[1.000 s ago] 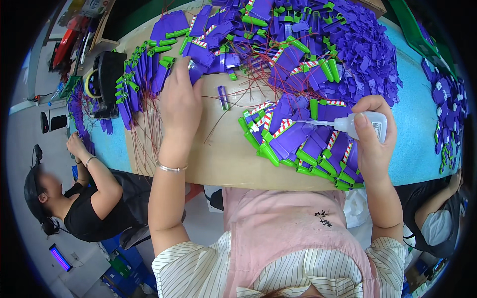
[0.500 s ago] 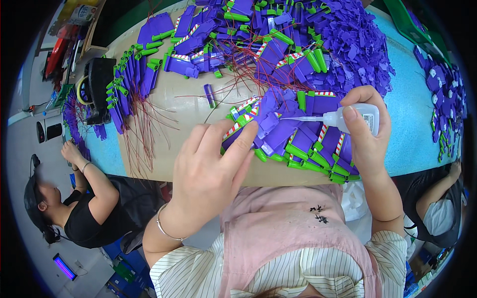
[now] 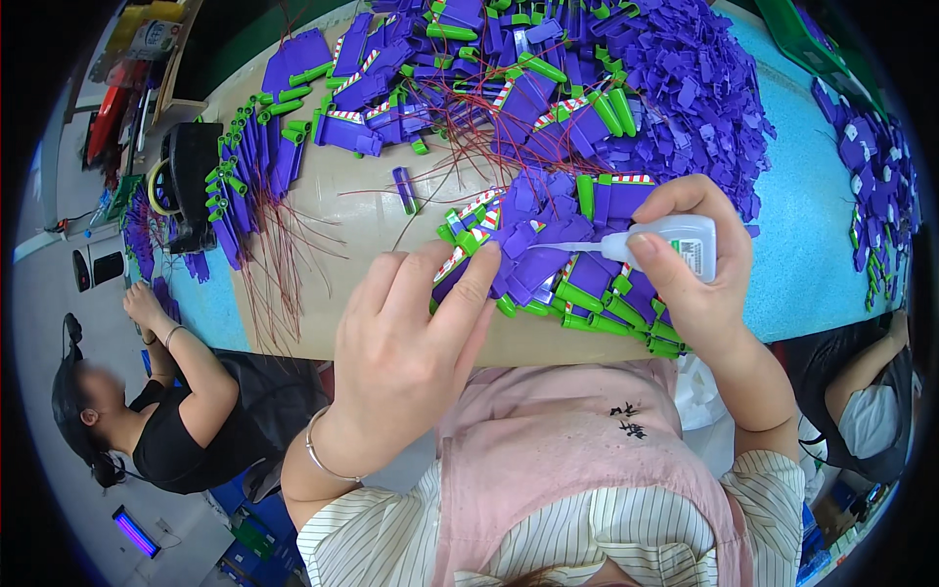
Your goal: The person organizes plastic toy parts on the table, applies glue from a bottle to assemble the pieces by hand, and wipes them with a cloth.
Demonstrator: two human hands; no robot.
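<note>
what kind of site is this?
Likely a small-parts assembly workshop: heaps of purple-and-green plastic pieces with red wires on a tan worktable, small white glue bottle in the right hand, seated co-worker alongside.

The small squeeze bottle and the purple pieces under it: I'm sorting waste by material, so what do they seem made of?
Squeeze bottle, in the right hand: apparently soft translucent whitish plastic with a thin tapered nozzle. Purple pieces, touched by the left hand: likely rigid moulded plastic, matte, with uniform colour and glossy green tubes.

Black tape dispenser [image 3: 186, 181] sits at the worktop's [image 3: 342, 293] left edge, a lone purple piece [image 3: 404, 189] lies mid-top among loose red wires [image 3: 284, 264]. Someone in a black top [image 3: 186, 430] sits left; a green tray [image 3: 812, 44], I think, far right corner.
</note>
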